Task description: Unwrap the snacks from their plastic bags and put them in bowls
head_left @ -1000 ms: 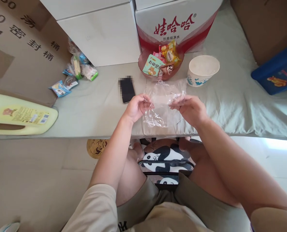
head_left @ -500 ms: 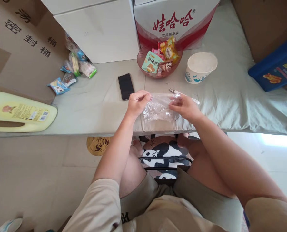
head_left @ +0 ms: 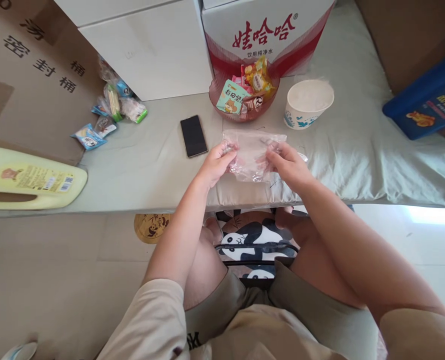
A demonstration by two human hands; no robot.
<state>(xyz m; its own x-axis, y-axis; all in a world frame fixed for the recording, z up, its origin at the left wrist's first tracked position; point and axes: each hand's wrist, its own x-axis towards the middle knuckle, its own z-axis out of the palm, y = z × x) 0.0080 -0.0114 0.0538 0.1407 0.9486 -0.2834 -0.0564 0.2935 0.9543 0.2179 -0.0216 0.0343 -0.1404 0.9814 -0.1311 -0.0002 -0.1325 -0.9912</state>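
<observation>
A clear plastic bag (head_left: 250, 155) is stretched between my two hands above the cloth-covered surface. My left hand (head_left: 220, 159) pinches its left side, thumb on top. At the right side, my right hand (head_left: 285, 162) has its fingers closed on the film, some of them showing through it. Behind the right hand lies a thin white object (head_left: 302, 157), mostly covered by the hand and bag. A dark phone (head_left: 193, 135) rests flat to the left of the bag.
Beyond the bag stand a pink glass bowl (head_left: 241, 117) of packaged snacks and a white paper tub (head_left: 303, 117). Snack packets (head_left: 89, 136) and a yellow jug (head_left: 35, 180) lie at left. A red-and-white carton (head_left: 263, 37) and a blue container (head_left: 425, 105) border the surface.
The bag's lower edge has risen and its film now spreads beyond my fingers, away from me. My left hand has shifted slightly toward me. Both hands still hold the bag.
</observation>
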